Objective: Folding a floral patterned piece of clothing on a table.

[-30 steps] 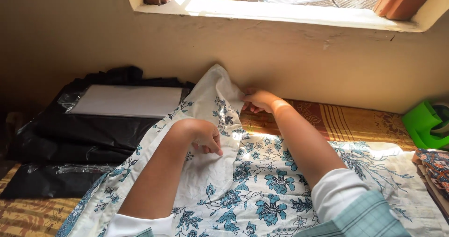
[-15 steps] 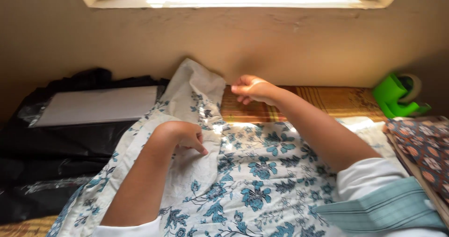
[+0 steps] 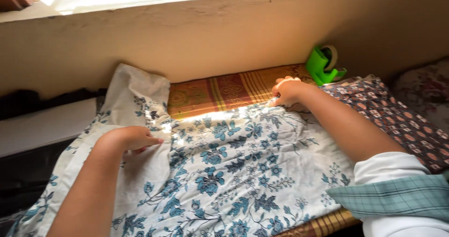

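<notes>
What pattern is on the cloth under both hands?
The cloth is white with teal-blue flowers and leafy sprigs, seen clearly in the head view.

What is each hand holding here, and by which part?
The right hand has its grip on the far edge of the white, blue-flowered cloth. The left hand rests fingers-down on the cloth near its folded part; no clear grip shows there.

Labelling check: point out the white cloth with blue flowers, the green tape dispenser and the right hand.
white cloth with blue flowers (image 3: 234,171), head view, its flat middle
green tape dispenser (image 3: 320,65), head view, its body
right hand (image 3: 287,91), head view, its knuckles
</notes>
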